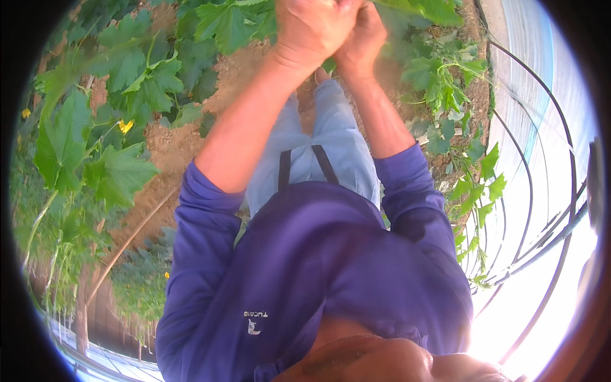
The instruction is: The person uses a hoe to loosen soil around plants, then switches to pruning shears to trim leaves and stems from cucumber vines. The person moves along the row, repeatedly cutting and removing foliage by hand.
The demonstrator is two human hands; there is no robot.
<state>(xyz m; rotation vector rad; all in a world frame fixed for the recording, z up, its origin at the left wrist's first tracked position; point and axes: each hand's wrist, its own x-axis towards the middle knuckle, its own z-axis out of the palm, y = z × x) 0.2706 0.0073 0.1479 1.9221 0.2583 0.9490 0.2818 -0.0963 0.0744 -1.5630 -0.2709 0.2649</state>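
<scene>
My left hand [317,28] and my right hand [363,45] are raised together in front of me at the top of the view. Both have their fingers curled, and the left overlaps the right. The upper edge cuts off part of the left hand, so whatever may lie between the fingers is hidden. Close by on the left hangs a broad lobed vine leaf [234,24]. Another green leaf [432,10], partly blurred, reaches in just right of the hands.
Cucurbit-like vines [119,62] with yellow flowers [126,126] grow at left over bare soil [172,138]. A thin wooden pole [131,243] leans there. At right, more vines [432,79] stand beside translucent plastic sheeting [520,43] and dark curved tubes [529,176].
</scene>
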